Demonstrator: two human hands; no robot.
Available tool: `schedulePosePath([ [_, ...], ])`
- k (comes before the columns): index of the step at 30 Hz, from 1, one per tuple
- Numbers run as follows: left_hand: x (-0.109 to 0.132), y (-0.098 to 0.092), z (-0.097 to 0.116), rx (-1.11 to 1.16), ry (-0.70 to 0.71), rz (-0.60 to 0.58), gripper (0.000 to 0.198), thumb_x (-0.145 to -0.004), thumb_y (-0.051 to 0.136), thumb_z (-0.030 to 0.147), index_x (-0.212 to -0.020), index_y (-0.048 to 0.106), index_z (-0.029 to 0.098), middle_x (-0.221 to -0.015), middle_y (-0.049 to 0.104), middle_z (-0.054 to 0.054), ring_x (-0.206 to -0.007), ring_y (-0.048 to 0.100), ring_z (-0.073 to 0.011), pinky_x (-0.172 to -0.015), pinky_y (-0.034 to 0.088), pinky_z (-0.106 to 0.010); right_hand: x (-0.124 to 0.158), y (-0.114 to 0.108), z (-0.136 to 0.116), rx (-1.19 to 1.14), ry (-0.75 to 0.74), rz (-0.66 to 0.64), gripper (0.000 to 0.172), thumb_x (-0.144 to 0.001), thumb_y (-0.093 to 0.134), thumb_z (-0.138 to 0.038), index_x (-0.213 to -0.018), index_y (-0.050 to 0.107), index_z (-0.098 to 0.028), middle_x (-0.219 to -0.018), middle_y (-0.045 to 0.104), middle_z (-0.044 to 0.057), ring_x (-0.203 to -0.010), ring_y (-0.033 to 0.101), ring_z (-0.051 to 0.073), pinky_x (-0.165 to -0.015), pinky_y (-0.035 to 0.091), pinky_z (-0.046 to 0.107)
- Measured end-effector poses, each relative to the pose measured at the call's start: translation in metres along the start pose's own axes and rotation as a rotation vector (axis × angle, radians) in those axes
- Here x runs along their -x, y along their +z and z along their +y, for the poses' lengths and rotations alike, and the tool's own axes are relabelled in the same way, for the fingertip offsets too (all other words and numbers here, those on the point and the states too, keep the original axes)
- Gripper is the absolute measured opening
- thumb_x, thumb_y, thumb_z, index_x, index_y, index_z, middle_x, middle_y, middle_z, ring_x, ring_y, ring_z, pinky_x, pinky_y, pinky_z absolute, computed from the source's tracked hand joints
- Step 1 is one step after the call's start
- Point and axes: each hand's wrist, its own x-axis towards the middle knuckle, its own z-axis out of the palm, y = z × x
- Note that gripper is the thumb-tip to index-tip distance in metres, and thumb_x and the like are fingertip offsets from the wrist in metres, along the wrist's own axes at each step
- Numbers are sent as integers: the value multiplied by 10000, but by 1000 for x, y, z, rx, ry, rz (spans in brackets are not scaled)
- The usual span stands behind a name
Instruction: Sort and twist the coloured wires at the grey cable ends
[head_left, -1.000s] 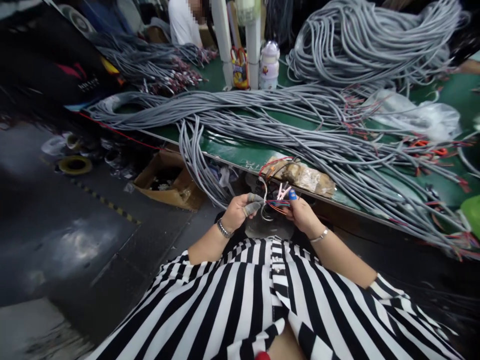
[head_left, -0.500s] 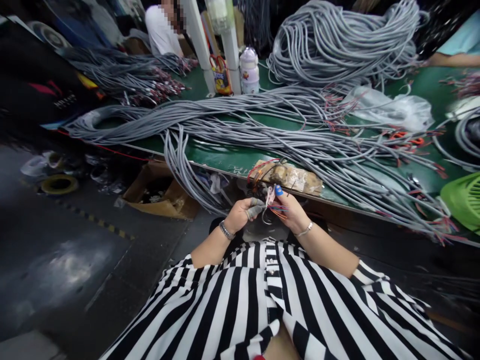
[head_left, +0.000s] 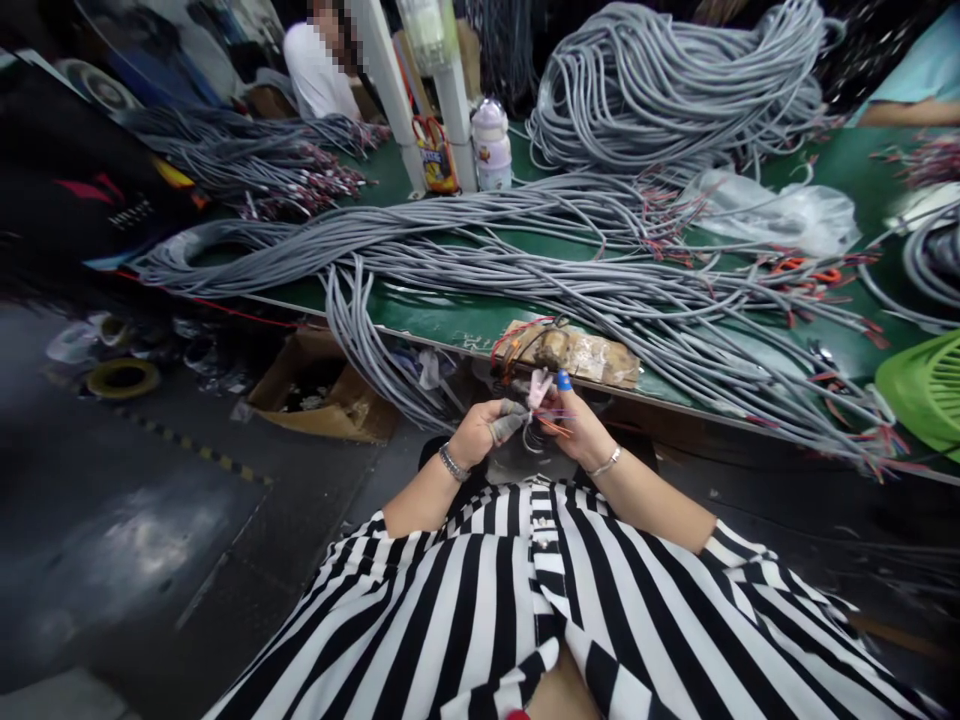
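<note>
In front of my body, just below the table edge, both hands are close together. My left hand (head_left: 480, 432), with grey wraps on its fingers, pinches the end of a grey cable. Thin coloured wires (head_left: 553, 424), orange, red and purple, fan out from there towards my right palm. My right hand (head_left: 586, 432) is closed around a small pale pink piece (head_left: 538, 388), whose kind I cannot make out. A blue cover sits on the right thumb tip. A wooden block (head_left: 592, 356) wrapped in clear tape lies on the table edge just beyond the hands.
Long grey cables (head_left: 450, 250) lie across the green table (head_left: 420, 310), some hanging over its front edge. A large cable coil (head_left: 675, 90), a bottle (head_left: 491, 150) and a plastic bag (head_left: 780, 210) stand behind. A green basket (head_left: 922, 390) is at right, a cardboard box (head_left: 322, 395) below.
The right thumb has straightened upward and the pale pink piece stands a little more exposed between the hands. My left hand keeps nearly the same place. The view has shifted slightly.
</note>
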Motion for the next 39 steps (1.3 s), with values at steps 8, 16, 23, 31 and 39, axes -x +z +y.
schedulePosePath([
  [8,41,-4,3,10,-52,-105,419,-691,771,503,-804,714,103,-565,590,-10,-456,429,-58,-448,325,-192,0,-23,8,-6,52,-21,567,-697,623,-734,-757,569,-172,-716,628,19,-402,284,32,-325,124,171],
  [16,64,-9,-8,23,-42,113,402,-717,754,493,-831,684,115,-532,573,12,-441,457,-60,-450,367,-187,-1,-22,3,-1,111,-72,543,-709,637,-701,-778,573,-166,-715,627,12,-414,269,31,-348,85,177],
  [23,41,-5,-2,46,28,149,423,-686,777,496,-864,687,123,-567,591,11,-474,491,-66,-475,405,-194,-3,-3,-9,120,33,-174,549,-730,610,-714,-801,601,-170,-595,576,-10,-386,261,39,-350,119,209],
  [31,17,7,5,52,32,94,427,-707,760,502,-877,679,118,-578,583,18,-476,485,-58,-467,387,-183,-8,-2,-4,86,-14,-97,589,-708,609,-748,-713,641,-160,-522,552,11,-378,340,62,-340,242,217],
  [39,8,5,-6,23,34,63,427,-729,741,505,-890,671,116,-579,579,20,-477,477,-57,-474,389,-185,-13,7,-4,-74,106,-50,543,-683,682,-698,-734,633,-159,-562,607,3,-368,360,43,-331,272,182],
])
